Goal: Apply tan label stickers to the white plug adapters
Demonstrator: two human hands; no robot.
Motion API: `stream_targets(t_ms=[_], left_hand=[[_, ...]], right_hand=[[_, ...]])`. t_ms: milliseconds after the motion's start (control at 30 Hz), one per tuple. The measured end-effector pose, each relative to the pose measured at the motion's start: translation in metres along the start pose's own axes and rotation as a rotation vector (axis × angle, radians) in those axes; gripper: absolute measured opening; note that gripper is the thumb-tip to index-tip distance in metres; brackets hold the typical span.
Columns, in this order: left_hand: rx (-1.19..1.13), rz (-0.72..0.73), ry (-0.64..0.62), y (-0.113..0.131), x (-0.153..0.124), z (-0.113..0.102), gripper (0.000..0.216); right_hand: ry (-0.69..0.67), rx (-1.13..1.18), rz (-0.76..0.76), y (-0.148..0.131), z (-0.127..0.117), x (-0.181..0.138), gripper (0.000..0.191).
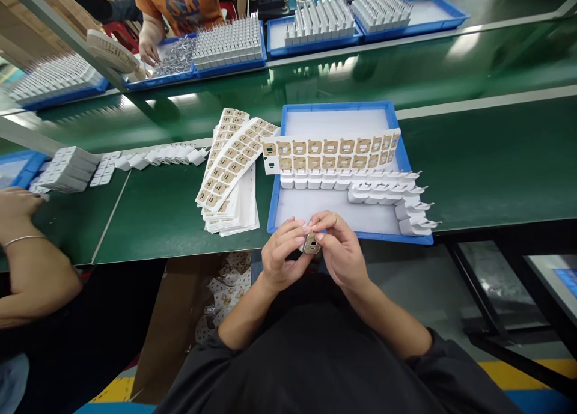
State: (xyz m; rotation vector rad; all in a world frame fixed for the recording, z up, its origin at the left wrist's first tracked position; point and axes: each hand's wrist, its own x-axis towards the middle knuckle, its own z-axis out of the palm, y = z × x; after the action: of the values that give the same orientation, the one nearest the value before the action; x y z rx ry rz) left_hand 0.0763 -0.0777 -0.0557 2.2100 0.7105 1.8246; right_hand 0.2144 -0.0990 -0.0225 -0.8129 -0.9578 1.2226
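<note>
Held piece: small white piece with a tan face (312, 243), in front of the person, at the near edge of the tray, between both hands.
Left hand (283, 253): fingers and thumb closed on the piece from the left.
Right hand (340, 249): thumb and index finger pinching the piece at its upper right; exact contact under the fingertips hidden.
Blue tray (333, 122): on the green bench (148, 216), just beyond the hands.
Tray contents: white plug pieces (319, 181) in a long row, a shorter row nearer, and two more at the right, prongs pointing right.
Sticker sheet (331, 149): tan labels in two rows, lying across the tray behind the plug pieces, its left end past the rim.
Sheet pile (225, 176): fanned, left of the tray.
Bench, left: line of white pieces (164, 155).
Below bench: carton (166, 318) beside scraps (229, 288).
Across bench: co-worker's hand (148, 48) at a tray of metal parts (178, 56).
</note>
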Motion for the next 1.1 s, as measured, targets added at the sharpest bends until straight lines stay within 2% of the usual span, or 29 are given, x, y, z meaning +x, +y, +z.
stream_targets(t_ms=[167,267,367,433,500,567,667,733,800,933,1000,1100], left_hand=[[-0.135,-0.133,-0.060,-0.001,-0.005,-0.007,0.080],[-0.110,-0.145,-0.102,0.000,-0.006,-0.012,0.080],[-0.089,-0.205,-0.109,0.005,-0.006,-0.015,0.074],[-0.057,-0.290,-0.088,0.007,-0.003,-0.018,0.066],[0.004,-0.386,-0.037,0.007,0.001,-0.025,0.058],[0.079,-0.452,0.042,0.001,0.005,-0.039,0.051],[0.203,-0.487,0.190,-0.012,0.005,-0.075,0.047],[0.253,-0.515,0.294,-0.023,-0.001,-0.105,0.048],[0.270,-0.556,0.401,-0.033,-0.010,-0.135,0.051],[0.323,-0.637,0.573,-0.062,-0.027,-0.189,0.059],[0.380,-0.715,0.629,-0.085,-0.032,-0.213,0.058],[0.475,-0.840,0.674,-0.124,-0.029,-0.246,0.047]], right_hand=[[-0.138,-0.295,-0.070,-0.015,-0.013,0.009,0.011],[-0.164,-0.546,-0.225,-0.025,-0.015,0.015,0.006],[-0.178,-0.737,-0.459,-0.027,-0.013,0.017,0.010],[-0.174,-0.789,-0.607,-0.023,-0.011,0.014,0.013],[-0.170,-0.723,-0.639,-0.016,-0.010,0.008,0.014],[-0.209,-0.577,-0.515,-0.004,-0.008,0.002,0.011],[-0.428,-0.448,-0.112,0.033,0.004,-0.005,0.003],[-0.644,-0.501,0.181,0.071,0.024,-0.011,0.010],[-0.819,-0.637,0.348,0.117,0.051,-0.021,0.013],[-1.045,-0.705,0.364,0.193,0.101,-0.050,0.026],[-1.141,-0.731,0.354,0.212,0.110,-0.060,0.037],[-1.229,-0.774,0.334,0.219,0.104,-0.061,0.040]])
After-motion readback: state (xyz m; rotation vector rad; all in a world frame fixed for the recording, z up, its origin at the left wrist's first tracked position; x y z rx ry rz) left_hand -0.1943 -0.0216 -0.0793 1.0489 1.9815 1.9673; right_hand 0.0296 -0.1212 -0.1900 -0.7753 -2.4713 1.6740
